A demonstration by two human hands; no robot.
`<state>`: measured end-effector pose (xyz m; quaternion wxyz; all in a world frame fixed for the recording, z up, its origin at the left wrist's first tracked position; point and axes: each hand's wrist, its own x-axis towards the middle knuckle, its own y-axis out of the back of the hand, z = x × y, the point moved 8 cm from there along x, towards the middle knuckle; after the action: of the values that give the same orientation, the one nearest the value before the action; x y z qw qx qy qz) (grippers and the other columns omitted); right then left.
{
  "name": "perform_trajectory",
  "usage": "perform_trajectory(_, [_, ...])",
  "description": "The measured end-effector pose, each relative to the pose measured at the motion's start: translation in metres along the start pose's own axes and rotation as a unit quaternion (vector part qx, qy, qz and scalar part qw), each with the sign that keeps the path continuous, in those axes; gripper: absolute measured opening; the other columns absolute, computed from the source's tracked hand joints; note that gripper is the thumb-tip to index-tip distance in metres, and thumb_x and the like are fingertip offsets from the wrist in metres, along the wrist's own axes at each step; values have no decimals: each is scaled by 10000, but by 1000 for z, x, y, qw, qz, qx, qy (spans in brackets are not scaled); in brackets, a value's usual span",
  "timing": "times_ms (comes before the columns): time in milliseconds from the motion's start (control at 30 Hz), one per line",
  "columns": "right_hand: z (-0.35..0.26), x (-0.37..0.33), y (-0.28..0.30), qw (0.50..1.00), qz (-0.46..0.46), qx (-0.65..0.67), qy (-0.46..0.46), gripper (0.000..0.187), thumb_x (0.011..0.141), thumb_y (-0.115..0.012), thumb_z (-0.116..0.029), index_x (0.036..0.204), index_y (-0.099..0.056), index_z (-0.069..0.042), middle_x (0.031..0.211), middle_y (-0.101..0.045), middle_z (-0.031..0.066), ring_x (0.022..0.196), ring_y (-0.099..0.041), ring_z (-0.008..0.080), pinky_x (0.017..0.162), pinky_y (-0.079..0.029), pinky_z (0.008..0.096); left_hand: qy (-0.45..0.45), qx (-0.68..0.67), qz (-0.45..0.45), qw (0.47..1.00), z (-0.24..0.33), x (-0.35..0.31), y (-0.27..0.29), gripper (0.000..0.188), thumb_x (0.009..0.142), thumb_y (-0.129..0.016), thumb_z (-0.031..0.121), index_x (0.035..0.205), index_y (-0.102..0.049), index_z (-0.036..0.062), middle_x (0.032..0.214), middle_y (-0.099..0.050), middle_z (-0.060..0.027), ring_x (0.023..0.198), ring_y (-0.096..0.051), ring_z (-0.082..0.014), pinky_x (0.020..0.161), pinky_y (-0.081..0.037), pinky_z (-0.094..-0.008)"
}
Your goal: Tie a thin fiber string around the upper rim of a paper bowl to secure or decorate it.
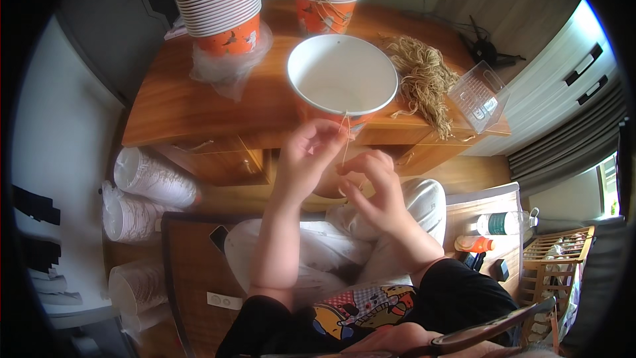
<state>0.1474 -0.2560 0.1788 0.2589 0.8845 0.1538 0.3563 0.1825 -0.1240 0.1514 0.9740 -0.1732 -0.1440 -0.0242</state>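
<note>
A large paper bucket (pixel 341 70), white inside and orange outside, stands at the table's front edge with its mouth toward me. A thin tan string (pixel 346 149) hangs from the near side of its rim. My left hand (pixel 311 156) is closed on the string just under the rim, thumb and fingertips together. Lower down and to the right, my right hand (pixel 376 189) pinches the string's hanging part between thumb and forefinger. Beyond the bucket's right side lies a tangled bundle of tan strings (pixel 421 73).
Behind stand a tall stack of orange buckets (pixel 228 30) and a short stack with strings (pixel 324 10). A clear plastic box (pixel 478 100) sits at the table's right. Wrapped stacks of white cups (pixel 156 182) lie on the left floor; bottles (pixel 500 223) stand at right.
</note>
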Motion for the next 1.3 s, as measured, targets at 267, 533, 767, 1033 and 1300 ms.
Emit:
perform_trajectory(267, [12,4,20,989,141,-26,-43,272,729,-723,-31,983,-628,-52,940,-644,88,879,-589,274,797,-428,371,25,-10,16,1000,-3,-1,0,102,919,-650,115,986,-633,40,935,-687,-31,900,-625,-79,824,-471,-230])
perform_trajectory(533, [0,18,28,975,195,-100,43,289,685,-772,-39,955,-678,-80,899,-676,51,823,-609,233,746,-432,345,18,-35,9,999,-5,-1,-1,116,917,-654,108,995,-630,27,953,-674,-21,916,-624,-82,868,-495,-239])
perform_trajectory(767, [5,26,27,978,175,-103,37,209,695,-772,-60,892,-718,-106,867,-686,15,800,-600,214,735,-432,330,27,-30,19,999,-4,-2,1,105,922,-644,108,987,-630,26,953,-676,-30,909,-627,-87,867,-494,-247])
perform_trajectory(1033, [-8,28,28,969,179,-128,112,215,685,-786,-75,883,-712,-108,874,-680,5,794,-583,203,737,-427,326,-22,7,-24,999,5,-4,-1,198,922,-647,152,1051,-653,3,1034,-688,-77,976,-615,-116,902,-472,-284])
perform_trajectory(1300, [-7,30,27,967,168,-130,139,204,700,-775,-64,885,-700,-107,865,-655,6,800,-571,206,738,-418,326,-24,-34,-13,999,-1,-2,0,134,903,-626,0,1034,-653,-11,1017,-694,-90,922,-648,-120,870,-509,-254])
